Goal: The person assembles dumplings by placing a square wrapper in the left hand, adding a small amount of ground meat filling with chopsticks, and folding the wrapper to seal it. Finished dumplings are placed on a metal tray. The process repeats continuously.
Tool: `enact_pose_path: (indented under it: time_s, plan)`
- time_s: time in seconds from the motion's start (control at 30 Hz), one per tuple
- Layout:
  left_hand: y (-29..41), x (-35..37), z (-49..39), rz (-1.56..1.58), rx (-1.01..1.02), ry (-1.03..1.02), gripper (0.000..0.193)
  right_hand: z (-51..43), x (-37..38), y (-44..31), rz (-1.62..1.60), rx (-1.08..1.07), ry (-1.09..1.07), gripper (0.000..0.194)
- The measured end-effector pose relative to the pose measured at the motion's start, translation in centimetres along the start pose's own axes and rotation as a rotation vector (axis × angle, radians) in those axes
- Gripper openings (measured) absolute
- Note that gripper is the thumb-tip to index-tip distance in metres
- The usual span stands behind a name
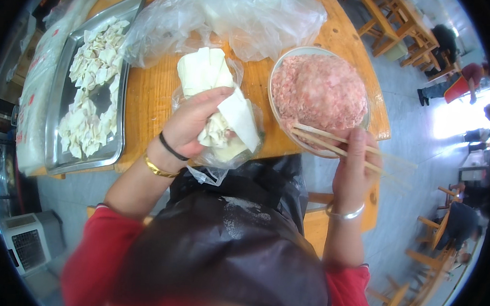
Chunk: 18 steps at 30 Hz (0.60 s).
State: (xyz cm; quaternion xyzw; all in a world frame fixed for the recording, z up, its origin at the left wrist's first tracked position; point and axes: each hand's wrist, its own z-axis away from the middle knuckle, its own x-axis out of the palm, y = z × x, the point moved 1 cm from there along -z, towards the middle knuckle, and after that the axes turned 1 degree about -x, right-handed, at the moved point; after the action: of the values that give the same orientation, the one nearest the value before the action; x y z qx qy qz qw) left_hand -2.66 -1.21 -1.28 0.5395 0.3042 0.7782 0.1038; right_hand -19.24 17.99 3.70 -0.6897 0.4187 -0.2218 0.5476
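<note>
My left hand (192,119) holds a white dough wrapper (240,119) by its upper end, with folded wontons (216,130) against the palm and fingers. Behind it a stack of square dough wrappers (203,70) lies on the wooden table, partly on a plastic bag. My right hand (357,159) grips a pair of wooden chopsticks (318,139), their tips at the near left edge of a heap of minced meat (321,90). The meat fills a round, pale-rimmed dish (271,97) at the table's right edge.
A metal tray (121,117) with many folded wontons (96,62) stands at the left, beside a large plastic-wrapped pack (38,100). Clear plastic bags (260,21) lie at the back of the wooden table (148,102). Benches (377,14) and several people are farther off at the right.
</note>
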Motion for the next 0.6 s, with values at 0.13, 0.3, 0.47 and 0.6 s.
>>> enact_pose_path:
  time_s: [0.13,0.3,0.47,0.6]
  plan:
    - [-0.8,2.1,-1.0,0.040,-0.052,-0.076,0.017,0.1,-0.2,-0.3,-0.099,0.059,-0.012,0.029]
    - [0.0,5.4,-1.0,-1.066,0.605,-0.292,0.014,0.5,-0.3,-1.4,0.087,-0.127,-0.119,0.030]
    - [-0.8,6.9,-0.2,-1.329,0.687,-0.187,0.020,0.9,-0.2,-1.2,0.064,-0.230,-0.128,0.032]
    - [-1.1,6.4,-0.4,-1.252,0.630,-0.192,0.018,0.8,-0.6,-1.0,0.001,-0.231,-0.105,0.032]
